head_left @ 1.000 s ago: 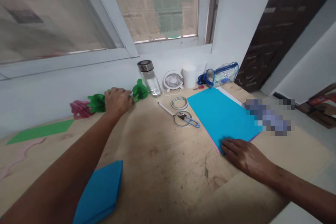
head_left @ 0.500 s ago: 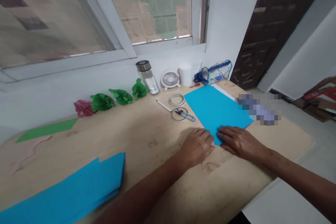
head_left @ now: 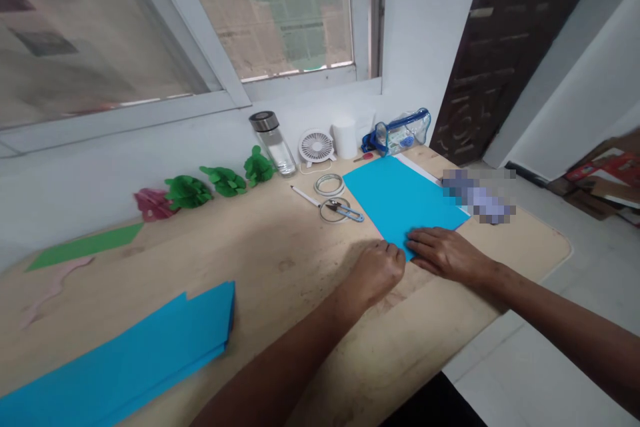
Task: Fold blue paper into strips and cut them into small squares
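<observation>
A bright blue sheet of paper (head_left: 400, 190) lies flat on the wooden table, with white paper showing beneath its far right edge. My right hand (head_left: 443, 252) rests with fingers stretched across the sheet's near corner. Against the sheet's near left edge, my left hand (head_left: 383, 270) has its fingers curled together; what they grip, if anything, is hidden. Left of the sheet are rolls of tape (head_left: 329, 185), a white pencil (head_left: 305, 196) and blue-handled snips (head_left: 350, 212).
A stack of folded blue paper (head_left: 125, 353) is at the near left. Green paper shapes (head_left: 189, 191), a bottle (head_left: 275, 143), a small fan (head_left: 317, 145) and a clear pouch (head_left: 405, 133) stand along the wall. A blurred-out object (head_left: 477, 195) lies at right.
The view has shifted slightly, moving the scene left and up in the frame. My left fingers look more curled than before, while my right hand stays on the sheet.
</observation>
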### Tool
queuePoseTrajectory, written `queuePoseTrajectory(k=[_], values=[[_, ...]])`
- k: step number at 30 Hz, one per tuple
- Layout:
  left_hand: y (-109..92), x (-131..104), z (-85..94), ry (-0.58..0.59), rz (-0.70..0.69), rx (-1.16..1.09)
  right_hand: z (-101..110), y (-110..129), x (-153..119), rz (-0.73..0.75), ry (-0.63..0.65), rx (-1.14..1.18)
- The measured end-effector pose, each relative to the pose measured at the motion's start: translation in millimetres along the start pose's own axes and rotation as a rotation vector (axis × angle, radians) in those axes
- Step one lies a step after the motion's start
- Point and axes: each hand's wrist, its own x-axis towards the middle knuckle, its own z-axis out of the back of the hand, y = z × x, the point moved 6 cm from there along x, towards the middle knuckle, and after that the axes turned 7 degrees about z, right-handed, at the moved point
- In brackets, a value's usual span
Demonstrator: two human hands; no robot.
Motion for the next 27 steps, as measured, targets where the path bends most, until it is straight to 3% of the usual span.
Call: queuePoseTrajectory(k=[7, 13, 15, 17, 22, 27], values=[[-2.3, 4.3, 2.5, 0.034, -0.025, -0.004, -2.1, -1.7, -2.6, -0.005, -0.001, 0.024], [8.9, 8.8, -2.0, 0.027, 0.055, -0.063, -0.8, -3.2, -7.6, -0.079, -0.066, 0.108], [14.1, 8.2, -4.7, 0.016, 0.092, -0.087, 0.9, -24.2, -16.8, -0.240, -0.082, 0.129], [17.4, 6.7, -7.7, 0.003, 0.116, -0.110, 3.4, -60.4, -35.0, -0.495, -0.104, 0.105], [19.4, 3.3, -13.4, -0.052, 0.150, -0.156, 6.1, -151.9, -91.4, -0.949, -0.129, -0.027], [20.7, 1.2, -15.6, -0.116, 0.167, -0.184, -14.6, -194.8, -117.6, -1.109, 0.008, 0.027]])
